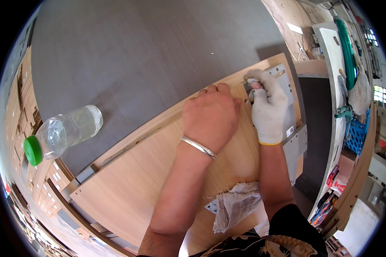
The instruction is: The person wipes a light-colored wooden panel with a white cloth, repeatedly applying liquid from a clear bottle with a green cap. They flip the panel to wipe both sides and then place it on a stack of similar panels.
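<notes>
A light wooden drawer-like piece (pixel 128 188) with a raised rim lies slantwise in front of me. My left hand (pixel 211 113), bare with a silver bangle at the wrist, has its fingers curled over the piece's far rim. Farther right, my right hand (pixel 270 105) wears a white glove with a yellow cuff. Its thumb and fingers are pinched together beside a grey metal plate (pixel 291 111) with holes, set at the piece's right end. What they hold, if anything, is hidden. Below the hands, a crumpled whitish cloth (pixel 238 205) rests on the wood.
The piece lies on a large dark grey board (pixel 150 47). A clear bottle (pixel 73 130) with a green cap lies on its side at the left. Beyond the right edge stand a white panel (pixel 330 64), a blue basket (pixel 357 136) and a wooden rail (pixel 356 180).
</notes>
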Tool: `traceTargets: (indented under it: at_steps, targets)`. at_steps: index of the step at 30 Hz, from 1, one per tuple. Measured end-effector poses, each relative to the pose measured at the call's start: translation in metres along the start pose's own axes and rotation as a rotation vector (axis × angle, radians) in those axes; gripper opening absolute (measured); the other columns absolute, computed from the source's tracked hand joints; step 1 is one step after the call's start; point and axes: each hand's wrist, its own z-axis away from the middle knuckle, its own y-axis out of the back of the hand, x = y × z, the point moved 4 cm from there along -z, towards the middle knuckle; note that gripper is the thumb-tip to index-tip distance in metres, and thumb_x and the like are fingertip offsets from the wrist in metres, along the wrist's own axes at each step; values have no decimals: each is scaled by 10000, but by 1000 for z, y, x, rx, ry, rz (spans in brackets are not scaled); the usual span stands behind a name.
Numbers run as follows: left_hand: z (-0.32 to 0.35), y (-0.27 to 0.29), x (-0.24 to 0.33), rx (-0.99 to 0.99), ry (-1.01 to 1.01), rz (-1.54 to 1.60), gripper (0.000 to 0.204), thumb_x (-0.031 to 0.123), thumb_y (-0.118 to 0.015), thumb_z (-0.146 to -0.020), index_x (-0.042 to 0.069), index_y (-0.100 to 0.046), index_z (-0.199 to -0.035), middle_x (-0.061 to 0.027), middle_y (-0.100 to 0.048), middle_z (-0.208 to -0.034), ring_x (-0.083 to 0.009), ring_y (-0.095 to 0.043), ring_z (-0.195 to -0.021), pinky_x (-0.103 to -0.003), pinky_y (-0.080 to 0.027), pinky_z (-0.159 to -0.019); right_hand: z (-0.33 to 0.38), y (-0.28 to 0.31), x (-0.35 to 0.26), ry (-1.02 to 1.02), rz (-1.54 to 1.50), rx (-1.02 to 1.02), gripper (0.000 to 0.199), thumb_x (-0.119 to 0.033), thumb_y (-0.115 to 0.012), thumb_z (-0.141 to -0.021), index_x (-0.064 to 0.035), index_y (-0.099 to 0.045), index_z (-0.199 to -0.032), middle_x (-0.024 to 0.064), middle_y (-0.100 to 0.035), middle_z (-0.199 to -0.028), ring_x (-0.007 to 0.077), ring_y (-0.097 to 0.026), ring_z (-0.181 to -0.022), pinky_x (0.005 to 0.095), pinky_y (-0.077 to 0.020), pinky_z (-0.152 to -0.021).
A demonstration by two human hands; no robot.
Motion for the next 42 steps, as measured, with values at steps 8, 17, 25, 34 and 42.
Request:
traceTargets:
  at_steps: [8,17,25,34,42]
  targets:
    - [-1,1,1,-1,0,-9,328,355,-627,-1008,29,-641,-1049,-162,-732,-1045,-362,-717,-994,-502,-552,-823,5,31,26,-335,-507,-124,200,-81,-614,-990,44,-677,-1133,97,-719,-999,153,-657,-744,253,-514,-621]
    - [0,0,0,2,-23,-31,325,353,-637,-999,38,-655,-1077,-147,-739,-1050,-327,-728,-999,-470,-572,-828,-15,13,-2,-606,-78,-225,221,-136,-768,-931,41,-731,-1057,-10,-616,-763,46,-512,-609,216,-356,-506]
    - [0,-4,-1,41,-46,-3,334,348,-647,-988,21,-666,-1053,-157,-739,-1030,-310,-733,-990,-448,-580,-825,-28,8,-16,-640,73,-285,123,-65,-734,-921,39,-726,-987,-3,-612,-739,64,-519,-627,230,-395,-556]
    - [0,-4,3,40,-52,-16,283,319,-666,-978,39,-672,-1019,-142,-744,-997,-272,-725,-967,-393,-574,-787,-30,3,-15,-546,117,-296,106,-57,-724,-923,40,-724,-965,10,-627,-749,84,-537,-635,255,-416,-567]
    - [-1,-5,-1,28,-25,9,310,329,-663,-978,21,-667,-1013,-151,-735,-1004,-307,-736,-967,-451,-581,-798,-16,13,-15,-648,-69,-248,196,-90,-701,-929,39,-735,-1071,7,-629,-729,64,-541,-579,224,-372,-481]
